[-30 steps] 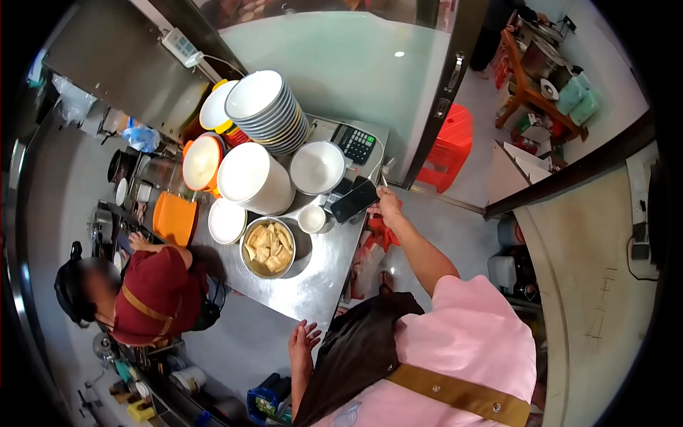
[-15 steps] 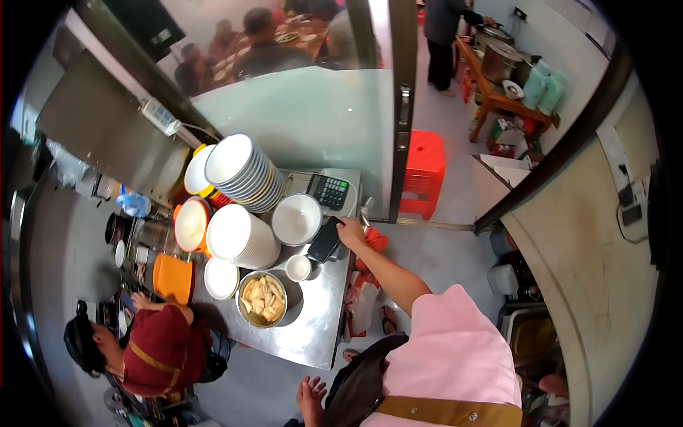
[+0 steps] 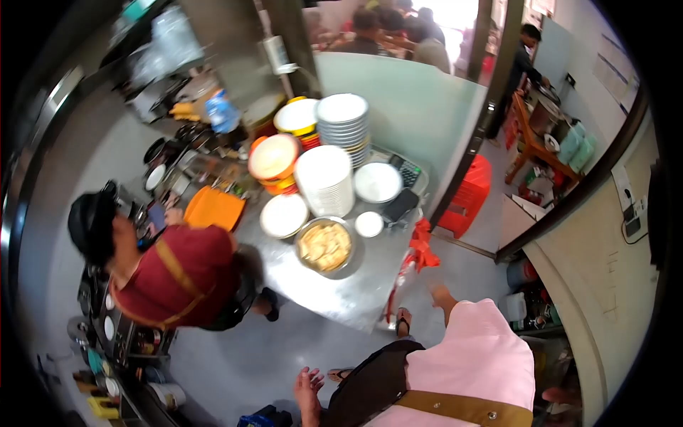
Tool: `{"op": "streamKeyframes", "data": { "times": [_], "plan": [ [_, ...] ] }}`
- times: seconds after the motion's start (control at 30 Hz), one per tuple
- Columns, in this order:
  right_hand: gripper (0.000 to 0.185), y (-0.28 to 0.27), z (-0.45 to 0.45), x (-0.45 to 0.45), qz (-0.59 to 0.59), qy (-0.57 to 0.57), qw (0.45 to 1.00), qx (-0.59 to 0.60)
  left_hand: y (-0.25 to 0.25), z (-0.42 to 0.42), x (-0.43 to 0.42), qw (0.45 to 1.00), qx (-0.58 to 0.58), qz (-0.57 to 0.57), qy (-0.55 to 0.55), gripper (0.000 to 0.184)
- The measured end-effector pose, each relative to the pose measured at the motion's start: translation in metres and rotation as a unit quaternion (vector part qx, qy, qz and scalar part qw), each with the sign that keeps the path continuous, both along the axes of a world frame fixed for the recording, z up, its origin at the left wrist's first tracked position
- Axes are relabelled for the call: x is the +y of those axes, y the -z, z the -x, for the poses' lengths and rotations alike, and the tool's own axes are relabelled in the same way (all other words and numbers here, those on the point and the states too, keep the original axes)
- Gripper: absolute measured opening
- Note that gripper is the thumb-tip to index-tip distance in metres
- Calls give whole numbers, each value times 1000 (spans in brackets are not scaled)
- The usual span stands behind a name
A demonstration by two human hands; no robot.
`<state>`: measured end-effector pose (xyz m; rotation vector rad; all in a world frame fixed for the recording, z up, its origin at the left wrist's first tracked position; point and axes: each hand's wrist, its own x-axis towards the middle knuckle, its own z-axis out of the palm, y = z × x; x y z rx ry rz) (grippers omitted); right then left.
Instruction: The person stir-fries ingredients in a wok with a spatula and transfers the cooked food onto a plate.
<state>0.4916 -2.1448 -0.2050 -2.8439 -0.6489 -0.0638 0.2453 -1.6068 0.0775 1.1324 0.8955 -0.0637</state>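
L fingers (image 3: 310, 376) clear of tbl edge (image 3: 341, 312)

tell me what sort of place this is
Probably a restaurant kitchen: stacks of bowls stand on a metal table with a pot of food, and a group of people shows beyond the glass partition.

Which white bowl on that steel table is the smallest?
The little white bowl between the metal pot and the dark phone; its rim is plainly narrower than the others'.
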Motion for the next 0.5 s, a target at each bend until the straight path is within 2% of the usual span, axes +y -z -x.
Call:
{"op": "streamKeyframes", "data": {
  "times": [0.03,0.07,0.13,0.17,0.2,0.27,0.3,0.37,0.43,0.5],
  "plan": [
    [27,4,41,8,78,-57,979,177,7,20,25,1000,5,5,-10,49],
    [26,-6,78,29,110,-32,940,321,14,42,47,999,11,13,-27,48],
    [24,-27,140,83,135,9,899,416,18,77,85,997,15,12,-73,47],
    [23,-35,163,115,142,-5,903,406,31,97,110,995,21,8,-97,46],
    [21,-37,171,145,153,-52,878,451,28,115,130,994,25,3,-103,45],
    [17,-22,154,218,154,-224,835,479,13,133,169,991,22,-1,-130,43],
    [15,-9,140,256,154,-338,800,472,10,142,189,990,12,1,-140,42],
    [16,32,106,334,135,-595,695,380,1,150,232,992,0,-4,-127,42],
    [19,57,76,413,114,-707,628,304,8,154,273,991,-25,-9,-128,47],
    [18,22,66,482,175,-567,738,323,3,148,310,988,-50,-19,-148,47]
  ]
}}
